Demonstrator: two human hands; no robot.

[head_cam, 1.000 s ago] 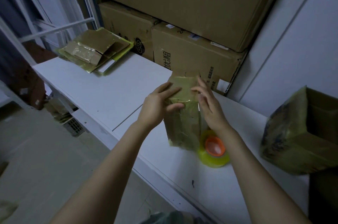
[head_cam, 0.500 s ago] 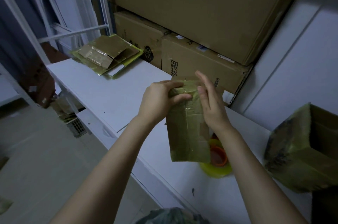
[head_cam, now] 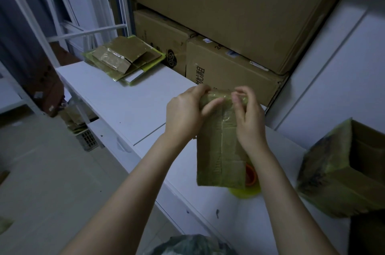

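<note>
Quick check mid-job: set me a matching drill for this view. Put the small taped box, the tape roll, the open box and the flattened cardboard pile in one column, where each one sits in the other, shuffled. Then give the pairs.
Things
1. small taped box
2. tape roll
3. open box
4. flattened cardboard pile

Places
A. far left end of the white table
B. held up, top edge gripped by the left hand and right hand
C. on the table, partly hidden behind the held box
D. at the right edge of the view

Pairs: 1-B, 2-C, 3-D, 4-A
</note>
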